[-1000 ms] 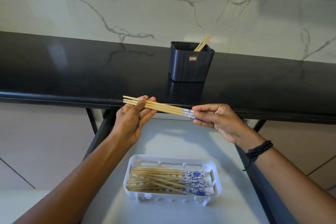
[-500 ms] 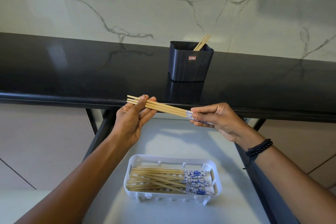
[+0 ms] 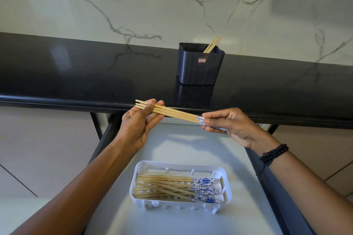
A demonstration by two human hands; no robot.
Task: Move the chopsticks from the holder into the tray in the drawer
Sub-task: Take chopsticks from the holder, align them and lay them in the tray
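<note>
Both hands hold one bundle of chopsticks (image 3: 172,113) over the open drawer (image 3: 191,143). Left hand (image 3: 142,120) grip is closed w/ thumb on the plain ends; right hand (image 3: 227,124) pinches the blue-patterned ends. Below, the white tray (image 3: 228,192) in the drawer has many chopsticks already. On the black worktop (image 3: 76,74), the holder (image 3: 199,66) has a few sticks left.

The dark holder (image 3: 199,66) bears a small red-edged sticker (image 3: 202,60), apparently showing "6".

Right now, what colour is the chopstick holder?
Black holder with a small red sticker, clearest in the head view.
</note>
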